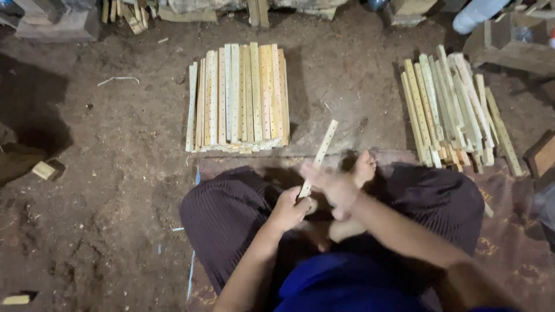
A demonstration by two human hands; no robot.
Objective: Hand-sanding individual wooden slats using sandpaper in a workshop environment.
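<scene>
Left hand (291, 209) was clamped round the bottom of a drilled wooden slat (318, 157), which stuck up over the lap. Right hand (334, 188) was blurred, can't tell its grip. That slat could've easily slipped onto the dirt floor (115, 173).

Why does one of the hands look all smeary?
In the head view, the right hand is motion-blurred, while the left hand gripping the holed wooden strip looks sharper; the neat stack of strips is evenly lit, and the dirt floor sinks into dark shadow at left.
</scene>
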